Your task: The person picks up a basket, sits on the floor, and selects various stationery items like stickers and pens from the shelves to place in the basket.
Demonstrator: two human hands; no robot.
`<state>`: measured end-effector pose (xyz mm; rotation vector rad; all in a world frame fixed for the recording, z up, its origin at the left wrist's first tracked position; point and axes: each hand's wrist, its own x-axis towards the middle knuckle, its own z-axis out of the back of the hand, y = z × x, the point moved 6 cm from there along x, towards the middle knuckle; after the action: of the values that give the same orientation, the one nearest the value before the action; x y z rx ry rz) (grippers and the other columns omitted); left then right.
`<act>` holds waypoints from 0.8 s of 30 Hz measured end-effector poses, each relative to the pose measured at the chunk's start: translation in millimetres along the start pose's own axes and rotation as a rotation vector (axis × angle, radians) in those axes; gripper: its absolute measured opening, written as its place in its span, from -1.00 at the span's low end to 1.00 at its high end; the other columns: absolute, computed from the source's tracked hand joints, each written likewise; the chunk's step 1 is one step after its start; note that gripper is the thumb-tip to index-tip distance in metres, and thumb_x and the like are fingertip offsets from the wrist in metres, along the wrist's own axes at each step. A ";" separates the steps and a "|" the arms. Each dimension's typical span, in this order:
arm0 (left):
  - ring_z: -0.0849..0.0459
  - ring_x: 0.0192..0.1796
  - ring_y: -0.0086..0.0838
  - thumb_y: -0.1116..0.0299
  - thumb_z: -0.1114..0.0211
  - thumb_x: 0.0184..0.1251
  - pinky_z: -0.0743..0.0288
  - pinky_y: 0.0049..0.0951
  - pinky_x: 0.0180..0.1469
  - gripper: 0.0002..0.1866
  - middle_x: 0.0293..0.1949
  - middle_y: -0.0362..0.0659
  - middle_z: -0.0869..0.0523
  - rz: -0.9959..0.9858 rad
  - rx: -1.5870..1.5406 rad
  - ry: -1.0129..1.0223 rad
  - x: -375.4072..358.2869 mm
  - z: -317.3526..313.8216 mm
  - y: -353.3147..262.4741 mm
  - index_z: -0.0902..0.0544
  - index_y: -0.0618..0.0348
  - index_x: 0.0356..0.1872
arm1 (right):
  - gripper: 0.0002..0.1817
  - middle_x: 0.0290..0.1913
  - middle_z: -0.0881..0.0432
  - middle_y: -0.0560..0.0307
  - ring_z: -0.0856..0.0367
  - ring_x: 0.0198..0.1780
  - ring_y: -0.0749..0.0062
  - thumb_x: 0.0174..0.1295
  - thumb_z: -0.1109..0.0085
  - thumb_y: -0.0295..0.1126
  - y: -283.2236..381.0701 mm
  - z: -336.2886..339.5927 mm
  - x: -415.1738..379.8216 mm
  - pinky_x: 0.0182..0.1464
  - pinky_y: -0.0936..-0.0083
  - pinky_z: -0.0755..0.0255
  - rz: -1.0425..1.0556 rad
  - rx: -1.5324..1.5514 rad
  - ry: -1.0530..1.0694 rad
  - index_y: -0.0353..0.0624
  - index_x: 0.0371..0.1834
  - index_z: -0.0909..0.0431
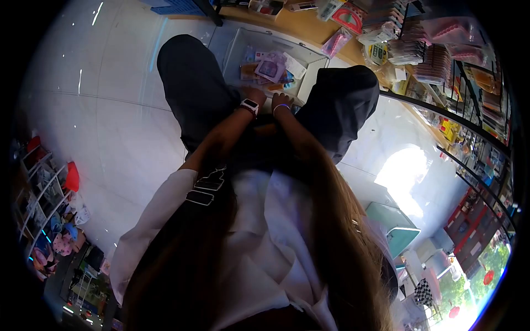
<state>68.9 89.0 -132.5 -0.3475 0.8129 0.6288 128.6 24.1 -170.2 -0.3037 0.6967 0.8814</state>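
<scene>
Storage bin, pale grey, rectangular, open-topped; located between the person's two knees. Contents: a loose heap of flat packets, comprising an orange-brown packet at the left, a purple packet uppermost at the middle, a white packet at the right.

Surroundings, left to right. Well to the left of the bin and nearer the body: metal wire rack of mixed goods, with a red article at its edge. Left of the bin: pale floor tiles. Left of the bin and beyond it: blue plastic basket. Just left of the bin: left knee, dark trousers.

At the bin's near side: left hand, white-cased wristwatch on the wrist; just beside it, right hand, pale bracelet, fingers bent. The two hands lie close together; fingertips being small and shadowed, whether either is clamped on the rim cannot be told.

Beyond the bin: wooden shelf bearing a red-edged pack. Right of the bin: right knee; farther right, rows of hanging packets. Right of the bin and nearer the body: mint-green container.
</scene>
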 end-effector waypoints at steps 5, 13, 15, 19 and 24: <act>-0.44 0.06 -0.06 0.40 0.03 0.15 -0.06 0.22 0.08 -0.71 -0.03 -0.04 -0.54 0.003 0.025 -0.038 15.3 -2.1 -4.9 -0.59 0.13 -0.14 | -0.80 -0.18 -0.57 0.23 -0.49 -0.06 0.33 0.12 0.09 -0.39 -8.1 -22.3 21.8 0.09 -0.06 -0.10 -0.086 -0.016 -0.071 0.08 -0.27 -0.55; -0.50 0.00 -0.13 0.39 0.01 0.14 -0.18 0.13 0.02 -0.73 -0.09 -0.05 -0.58 0.037 0.046 -0.064 28.0 -14.7 -2.5 -0.61 0.12 -0.20 | -0.77 -0.19 -0.57 0.30 -0.46 -0.03 0.40 0.11 0.09 -0.43 -5.5 -19.9 16.5 0.05 -0.02 -0.14 -0.100 -0.059 -0.089 0.14 -0.32 -0.58; -0.51 -0.01 -0.15 0.39 0.01 0.14 -0.21 0.11 0.01 -0.74 -0.10 -0.06 -0.59 0.040 0.051 -0.069 33.3 -25.2 -0.9 -0.62 0.11 -0.21 | -0.78 -0.19 -0.57 0.26 -0.47 -0.05 0.36 0.12 0.09 -0.43 0.6 -18.4 18.9 0.01 0.07 -0.21 0.000 -0.163 -0.003 0.11 -0.33 -0.58; -0.54 -0.04 -0.18 0.39 0.00 0.13 -0.27 0.07 -0.02 -0.75 -0.13 -0.07 -0.60 0.066 0.057 -0.086 26.4 -26.6 0.0 -0.63 0.11 -0.23 | -0.82 -0.16 -0.56 0.20 -0.48 -0.04 0.29 0.13 0.08 -0.39 -7.0 -13.5 21.1 -0.03 0.13 -0.27 -0.110 -0.017 -0.019 0.07 -0.32 -0.57; -0.57 -0.08 -0.22 0.39 -0.01 0.12 -0.33 0.03 -0.06 -0.76 -0.16 -0.07 -0.62 0.065 0.066 -0.138 28.5 -34.7 -2.8 -0.63 0.10 -0.26 | -0.80 -0.16 -0.57 0.14 -0.57 -0.15 0.26 0.13 0.07 -0.34 -9.1 -61.1 42.1 -0.07 0.25 -0.33 0.009 -0.054 -0.082 -0.01 -0.25 -0.55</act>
<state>66.1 80.0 -176.5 -0.2156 0.7126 0.6770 127.9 12.4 -244.0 -0.3113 0.5999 0.9172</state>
